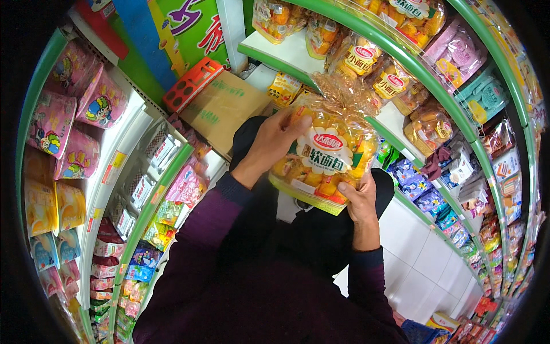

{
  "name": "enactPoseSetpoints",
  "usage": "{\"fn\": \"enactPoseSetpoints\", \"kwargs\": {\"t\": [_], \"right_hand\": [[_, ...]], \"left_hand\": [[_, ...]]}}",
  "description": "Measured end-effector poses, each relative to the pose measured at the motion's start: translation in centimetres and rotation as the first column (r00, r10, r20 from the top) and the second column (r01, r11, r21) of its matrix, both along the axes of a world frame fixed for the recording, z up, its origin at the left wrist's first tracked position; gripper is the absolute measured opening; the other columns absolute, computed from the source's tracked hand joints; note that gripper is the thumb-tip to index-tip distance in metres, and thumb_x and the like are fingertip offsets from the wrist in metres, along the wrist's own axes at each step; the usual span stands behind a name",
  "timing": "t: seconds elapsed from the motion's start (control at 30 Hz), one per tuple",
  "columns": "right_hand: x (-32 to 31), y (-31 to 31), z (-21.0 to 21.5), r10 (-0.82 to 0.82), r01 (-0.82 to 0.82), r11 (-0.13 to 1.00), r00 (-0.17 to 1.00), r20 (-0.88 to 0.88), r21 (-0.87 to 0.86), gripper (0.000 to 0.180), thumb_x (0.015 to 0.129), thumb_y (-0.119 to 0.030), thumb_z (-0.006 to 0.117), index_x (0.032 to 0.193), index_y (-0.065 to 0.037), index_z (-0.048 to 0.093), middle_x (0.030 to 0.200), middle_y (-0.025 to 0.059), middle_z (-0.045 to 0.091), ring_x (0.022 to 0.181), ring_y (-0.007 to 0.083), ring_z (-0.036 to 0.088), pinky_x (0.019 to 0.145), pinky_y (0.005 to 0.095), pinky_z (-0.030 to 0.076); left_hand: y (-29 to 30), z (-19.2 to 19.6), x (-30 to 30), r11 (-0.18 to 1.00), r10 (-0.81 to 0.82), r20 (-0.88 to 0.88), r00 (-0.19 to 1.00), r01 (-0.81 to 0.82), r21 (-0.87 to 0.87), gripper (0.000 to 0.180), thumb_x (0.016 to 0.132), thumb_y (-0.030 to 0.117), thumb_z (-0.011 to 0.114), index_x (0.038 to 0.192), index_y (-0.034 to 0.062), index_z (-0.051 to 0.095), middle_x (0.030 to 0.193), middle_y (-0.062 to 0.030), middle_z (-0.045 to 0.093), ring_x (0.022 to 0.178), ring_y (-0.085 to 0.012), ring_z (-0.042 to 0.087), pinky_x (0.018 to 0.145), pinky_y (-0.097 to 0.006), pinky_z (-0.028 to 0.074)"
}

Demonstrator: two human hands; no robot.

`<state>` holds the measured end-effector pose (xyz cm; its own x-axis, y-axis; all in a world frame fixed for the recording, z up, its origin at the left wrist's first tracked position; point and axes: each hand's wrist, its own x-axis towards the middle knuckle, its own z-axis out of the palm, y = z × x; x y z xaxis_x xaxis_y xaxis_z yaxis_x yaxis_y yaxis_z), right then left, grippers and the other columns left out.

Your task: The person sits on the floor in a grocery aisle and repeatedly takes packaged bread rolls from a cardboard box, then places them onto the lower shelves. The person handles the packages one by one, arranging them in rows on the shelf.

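Between my two hands is a clear bag of small bread rolls (295, 171), with a white and red label on its front and a gathered, see-through top. My left hand (275, 140) grips its upper left side, the thumb laid over the front. Its lower right corner is in my right hand (362, 200), with the thumb pressed on the front and the other fingers hidden behind. The bag is held tilted above my dark-trousered knees. More bread bags (356, 55) of a similar kind stand on the shelf just beyond it.
Green-edged shelves of packaged snacks curve along both sides. Pink snack bags (103, 103) fill the left shelf. A cardboard box (220, 112) with a red holed tray (192, 83) on it stands beyond my left hand. White floor tiles (409, 252) show at the lower right.
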<state>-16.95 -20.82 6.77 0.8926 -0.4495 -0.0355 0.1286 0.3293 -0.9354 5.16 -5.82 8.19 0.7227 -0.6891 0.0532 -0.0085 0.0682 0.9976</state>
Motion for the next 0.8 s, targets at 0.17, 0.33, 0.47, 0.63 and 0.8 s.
{"fn": "enactPoseSetpoints", "kwargs": {"t": [0.17,0.33,0.47,0.63,0.8], "right_hand": [[0.0,0.1,-0.1,0.026,-0.026,0.998,1.0,0.013,0.057,0.083,0.086,-0.009,0.086,0.155,0.0,0.04,0.144,0.011,0.061,0.131,0.0231,0.061,0.113,0.0404,0.047],[-0.2,-0.3,-1.4,0.059,-0.058,0.992,0.998,-0.001,0.114,0.083,0.087,-0.012,0.084,0.156,0.001,0.039,0.148,0.0126,0.059,0.135,0.0239,0.058,0.115,0.0411,0.045],[-0.8,-0.5,-0.8,0.075,-0.073,0.995,0.997,-0.03,0.069,0.08,0.09,-0.012,0.08,0.158,0.001,0.039,0.149,0.0127,0.058,0.135,0.0241,0.057,0.116,0.0398,0.043],[-2.2,-0.5,-0.5,0.082,-0.105,0.988,0.976,-0.2,-0.111,0.063,0.093,-0.007,0.078,0.149,0.0,0.05,0.138,0.0098,0.066,0.126,0.0201,0.062,0.11,0.0367,0.046],[-2.4,-0.1,0.0,-0.03,-0.011,0.984,0.973,-0.228,-0.175,0.05,0.093,-0.005,0.078,0.139,-0.001,0.058,0.116,0.0067,0.072,0.089,0.0108,0.066,0.074,0.0254,0.053]], "left_hand": [[-0.1,0.0,-0.3,0.999,0.031,-0.054,0.998,-0.032,-0.024,0.051,0.105,0.043,0.067,0.125,-0.0041,0.069,0.107,-0.0065,0.073,0.1,-0.0099,0.063,0.091,-0.029,0.051],[0.1,0.5,-1.0,0.992,0.07,-0.168,0.983,-0.087,-0.096,0.05,0.105,0.041,0.068,0.126,-0.0044,0.069,0.109,-0.0039,0.073,0.099,-0.0078,0.061,0.09,-0.028,0.051],[0.8,-0.7,-0.4,0.999,0.034,-0.222,0.974,-0.04,-0.025,0.046,0.105,0.038,0.069,0.125,-0.0034,0.07,0.11,-0.0025,0.072,0.099,-0.0062,0.061,0.089,-0.026,0.051],[0.3,-0.7,-0.9,0.996,0.028,-0.252,0.967,-0.048,-0.077,0.043,0.106,0.038,0.069,0.121,-0.0024,0.071,0.105,0.0005,0.07,0.095,-0.0052,0.06,0.088,-0.025,0.051],[0.5,-2.0,-0.3,0.998,-0.024,-0.28,0.96,0.006,-0.065,0.046,0.107,0.039,0.067,0.129,-0.0016,0.066,0.114,-0.0028,0.071,0.104,-0.0061,0.061,0.092,-0.026,0.05]]}}
